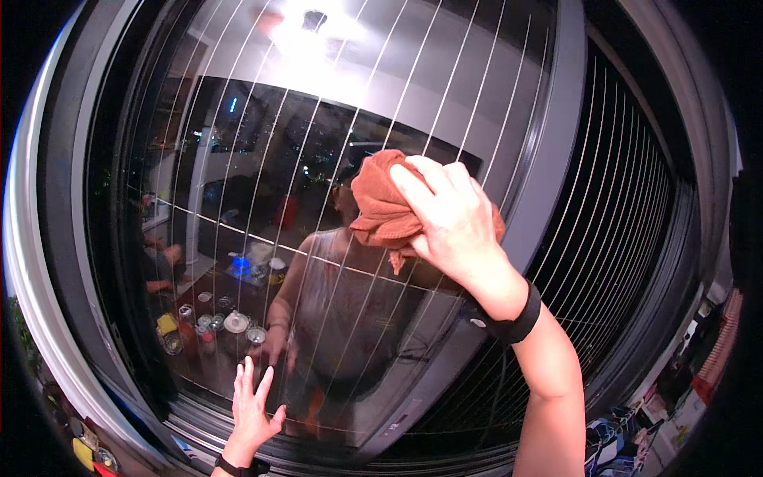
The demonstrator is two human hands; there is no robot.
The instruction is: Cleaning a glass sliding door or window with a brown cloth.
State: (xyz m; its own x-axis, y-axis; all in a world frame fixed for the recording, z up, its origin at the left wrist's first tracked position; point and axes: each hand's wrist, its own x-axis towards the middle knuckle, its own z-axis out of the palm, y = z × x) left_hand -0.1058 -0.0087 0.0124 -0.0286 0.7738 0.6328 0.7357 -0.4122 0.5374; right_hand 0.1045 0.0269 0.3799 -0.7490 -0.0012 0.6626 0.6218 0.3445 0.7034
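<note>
My right hand (456, 217) grips a bunched reddish-brown cloth (387, 203) against the glass window pane (322, 197), near the grey frame of the sliding sash. Lower and to the left, my left hand (253, 402) holds nothing; its fingers are spread close to the glass, and whether they touch it I cannot tell. Both wrists wear black bands. The pane reflects a person, a bright ceiling light and a table with glasses and dishes. Thin, mostly upright wires show across the window.
A grey upright window frame (545, 161) divides the pane from the dark wired opening at the right. The window track (202, 432) runs along the bottom. Clothes or fabrics (614, 441) lie at the lower right, and a yellow object (83, 454) is at the lower left.
</note>
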